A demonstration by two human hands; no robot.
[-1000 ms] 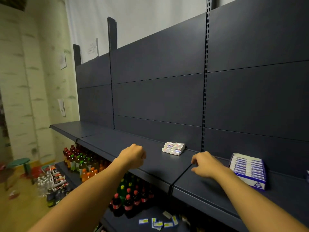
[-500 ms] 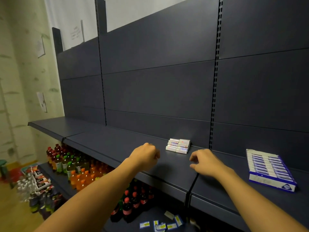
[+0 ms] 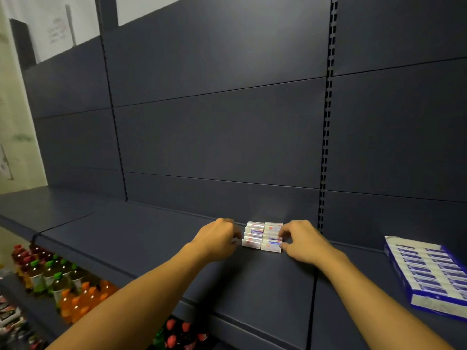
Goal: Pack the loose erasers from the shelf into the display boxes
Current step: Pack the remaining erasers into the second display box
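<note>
A small stack of loose white erasers in blue and red sleeves lies on the dark shelf near the back panel. My left hand has its curled fingers against the stack's left side. My right hand pinches the stack's right edge between thumb and forefinger. A blue and white display box, filled with rows of erasers, lies flat on the shelf far to the right, apart from both hands.
A slotted upright divides the back panels just right of the stack. On the lower shelf stand drink bottles with green, red and orange caps, and more red-capped bottles below my left arm.
Both hands have reached forward from the shelf's front part to the eraser stack and closed in on its two sides. The view has moved closer and to the right.
</note>
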